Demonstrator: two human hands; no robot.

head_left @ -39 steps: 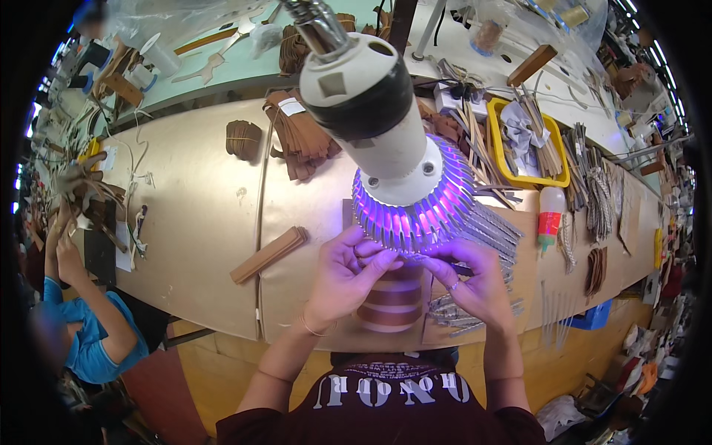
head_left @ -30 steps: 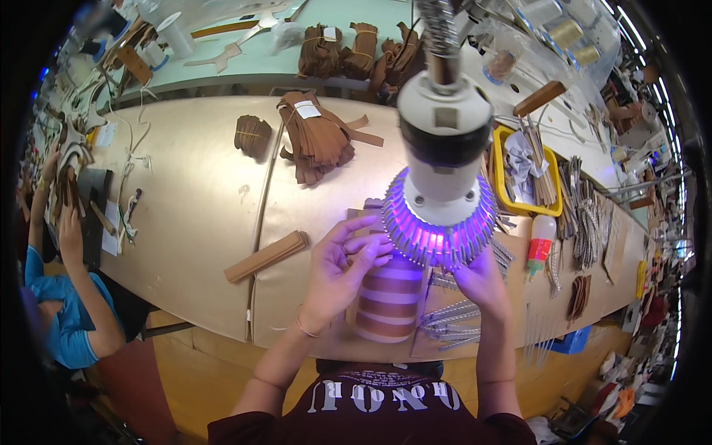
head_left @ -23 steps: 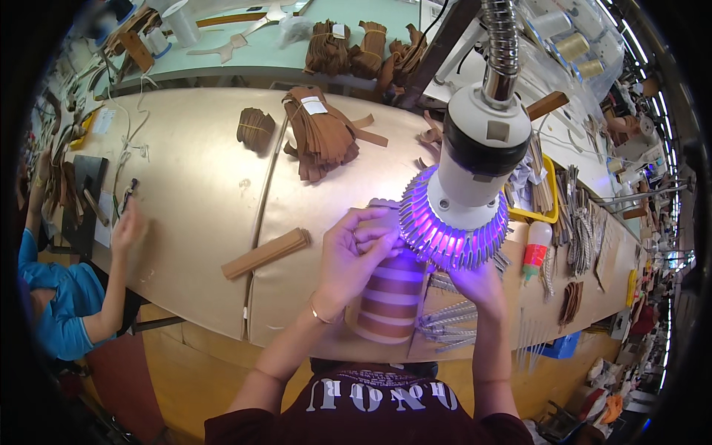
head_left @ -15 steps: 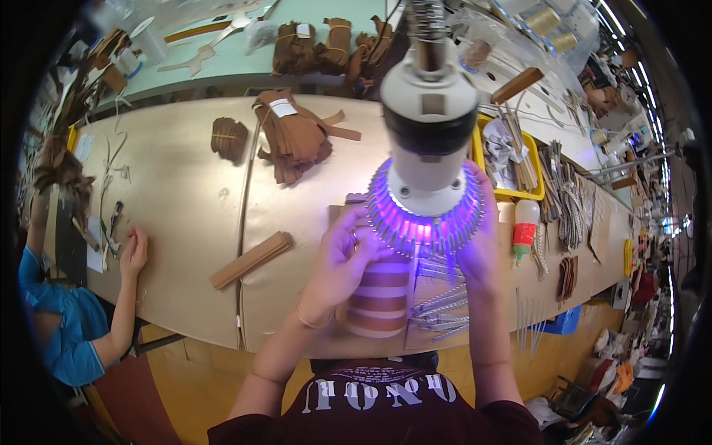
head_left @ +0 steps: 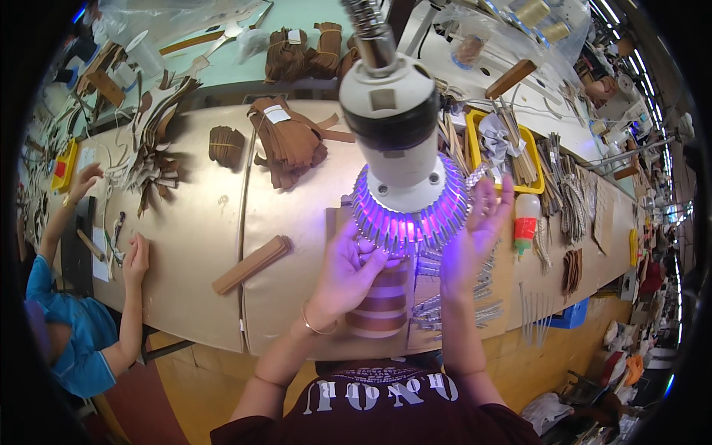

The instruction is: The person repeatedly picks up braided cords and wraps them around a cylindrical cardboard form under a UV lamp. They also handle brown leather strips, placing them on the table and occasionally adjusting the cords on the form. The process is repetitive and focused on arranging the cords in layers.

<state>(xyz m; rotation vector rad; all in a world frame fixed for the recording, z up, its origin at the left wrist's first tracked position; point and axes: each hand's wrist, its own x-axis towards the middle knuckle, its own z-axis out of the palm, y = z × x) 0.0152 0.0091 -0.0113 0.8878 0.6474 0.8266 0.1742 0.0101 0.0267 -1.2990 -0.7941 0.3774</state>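
Nearest the camera, a white lamp (head_left: 389,133) with a violet-glowing finned ring fills the middle of the frame and hides part of the work. Beneath it, the person's 2 hands are apart. The left hand (head_left: 347,276) has its thumb and fingers drawn close at the ring's lower edge; whether anything is pinched there I cannot tell. The right hand (head_left: 482,215) is raised at the ring's right side, fingers bent; a pale braided strip (head_left: 476,176) shows beside its fingertips, but a grip on it cannot be made out.

Just below the left hand, at lower centre, lies a banded brown stack (head_left: 377,324); to its right, partly under the right forearm, are grey braided strips (head_left: 429,308). The strips look light and bendable, likely to tangle, and probably best taken singly by an end. The stack seems flat and better held by its side edges.

All this rests on a gold-toned surface (head_left: 185,311), with a folded tan bundle (head_left: 254,265) left of centre, a red-banded bottle (head_left: 525,222) at right, and brown strip bundles (head_left: 289,148) and a yellow basket (head_left: 539,162) farther back. A blue-sleeved co-worker (head_left: 81,341) sits at left; thread spools (head_left: 532,11) stand at upper right.
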